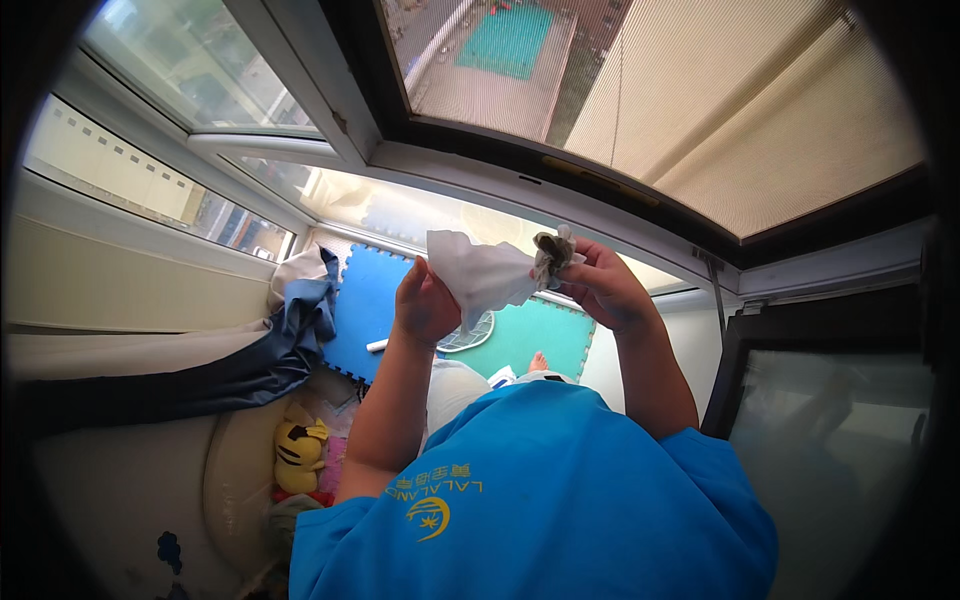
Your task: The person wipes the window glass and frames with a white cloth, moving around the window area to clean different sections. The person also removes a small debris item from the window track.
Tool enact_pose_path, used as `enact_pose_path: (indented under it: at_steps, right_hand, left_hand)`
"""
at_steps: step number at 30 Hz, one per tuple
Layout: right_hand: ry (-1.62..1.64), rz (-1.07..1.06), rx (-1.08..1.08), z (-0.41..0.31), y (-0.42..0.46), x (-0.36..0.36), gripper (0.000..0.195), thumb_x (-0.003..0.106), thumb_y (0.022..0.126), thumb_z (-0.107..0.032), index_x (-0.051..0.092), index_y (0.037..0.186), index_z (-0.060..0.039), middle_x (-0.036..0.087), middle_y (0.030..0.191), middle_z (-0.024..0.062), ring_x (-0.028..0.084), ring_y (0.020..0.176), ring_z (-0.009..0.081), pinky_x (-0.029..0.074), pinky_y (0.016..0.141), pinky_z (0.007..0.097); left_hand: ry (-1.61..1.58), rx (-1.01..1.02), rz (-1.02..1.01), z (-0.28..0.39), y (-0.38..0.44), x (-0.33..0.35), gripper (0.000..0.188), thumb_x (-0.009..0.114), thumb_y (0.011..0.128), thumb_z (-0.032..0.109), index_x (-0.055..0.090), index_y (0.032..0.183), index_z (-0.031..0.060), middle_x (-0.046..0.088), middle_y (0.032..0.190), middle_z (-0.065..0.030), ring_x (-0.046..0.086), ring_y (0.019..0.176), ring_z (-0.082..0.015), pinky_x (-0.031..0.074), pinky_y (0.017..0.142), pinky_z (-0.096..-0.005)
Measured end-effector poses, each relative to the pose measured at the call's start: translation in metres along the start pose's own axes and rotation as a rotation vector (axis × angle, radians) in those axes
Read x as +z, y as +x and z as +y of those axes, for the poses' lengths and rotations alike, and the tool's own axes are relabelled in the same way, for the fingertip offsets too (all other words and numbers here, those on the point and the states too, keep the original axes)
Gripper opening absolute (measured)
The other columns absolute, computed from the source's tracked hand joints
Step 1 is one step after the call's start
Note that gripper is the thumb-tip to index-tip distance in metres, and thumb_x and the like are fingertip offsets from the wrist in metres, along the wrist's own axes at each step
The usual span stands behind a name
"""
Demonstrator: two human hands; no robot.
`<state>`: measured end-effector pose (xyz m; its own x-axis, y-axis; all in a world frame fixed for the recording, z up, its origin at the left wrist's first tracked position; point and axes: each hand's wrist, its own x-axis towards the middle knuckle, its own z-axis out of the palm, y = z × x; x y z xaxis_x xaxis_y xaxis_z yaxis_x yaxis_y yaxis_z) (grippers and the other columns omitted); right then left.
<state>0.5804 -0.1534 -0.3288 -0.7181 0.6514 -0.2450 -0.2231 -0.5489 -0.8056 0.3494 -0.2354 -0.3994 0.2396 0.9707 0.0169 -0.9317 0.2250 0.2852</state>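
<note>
A thin white wipe (484,274) hangs spread between my two hands, in front of the window. My left hand (429,304) holds its left side, with the thumb raised; the fingers behind the wipe are partly hidden. My right hand (609,289) pinches a crumpled wipe (553,255) with dark grey-brown dirt on it. The narrow right end of the white wipe meets this dirty bunch; whether the two are one piece I cannot tell.
A dark-framed window screen (517,105) crosses above my hands. At right stands a dark-framed glass sash (832,412). Blue curtain (300,352) hangs at left. Below lie a blue foam mat (367,300), a green foam mat (555,330), a racket (469,337) and a yellow plush toy (296,454).
</note>
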Motion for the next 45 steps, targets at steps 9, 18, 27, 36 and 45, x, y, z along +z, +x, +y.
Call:
enact_pose_path:
  at_steps: [9,18,27,36,45]
  right_hand:
    - [-0.226,-0.011,-0.009,-0.017,-0.010,0.010,0.033,0.065,0.080,-0.004,0.055,0.111,0.0034,0.062,0.100,0.0123,0.062,0.095,0.0197,0.048,0.089,0.0343]
    - [-0.360,0.408,-0.201,-0.011,-0.016,0.072,0.029,0.065,0.077,-0.005,0.058,0.103,0.0029,0.063,0.088,0.0093,0.062,0.084,0.0151,0.049,0.079,0.0278]
    - [-0.390,0.885,-0.277,0.021,-0.091,0.112,0.028,0.064,0.077,-0.006,0.059,0.104,0.0007,0.063,0.088,0.0085,0.061,0.080,0.0132,0.049,0.075,0.0262]
    - [-0.122,0.962,-0.486,0.039,-0.169,0.112,0.024,0.063,0.077,0.002,0.058,0.100,-0.0013,0.064,0.094,0.0092,0.063,0.091,0.0178,0.049,0.087,0.0337]
    - [-0.819,0.589,-0.242,-0.017,-0.233,0.113,0.029,0.064,0.070,-0.002,0.060,0.098,-0.0011,0.064,0.090,0.0098,0.062,0.085,0.0174,0.052,0.078,0.0311]
  left_hand:
    - [-0.159,0.043,-0.177,-0.031,-0.010,-0.034,0.052,0.033,0.092,0.033,0.039,0.132,0.0003,0.046,0.131,-0.0197,0.047,0.120,-0.0364,0.040,0.098,-0.0508]
    - [0.804,-0.406,-0.288,0.054,0.016,0.004,0.069,0.067,0.079,0.046,0.047,0.123,-0.0025,0.057,0.109,-0.0133,0.059,0.098,-0.0189,0.048,0.083,-0.0296]
    - [0.711,-0.297,-0.310,0.051,0.057,0.025,0.012,0.067,0.079,0.000,0.059,0.087,0.0026,0.064,0.084,-0.0055,0.061,0.077,-0.0120,0.050,0.075,-0.0276]
    - [0.071,-0.336,-0.744,-0.019,0.073,0.063,0.014,0.062,0.079,0.009,0.049,0.076,0.0108,0.038,0.065,0.0005,0.042,0.061,-0.0109,0.041,0.094,-0.0435]
    - [0.455,-0.934,-0.341,-0.153,0.089,0.062,0.025,0.053,0.089,0.009,0.054,0.113,0.0000,0.061,0.098,-0.0065,0.061,0.082,-0.0167,0.050,0.081,-0.0334]
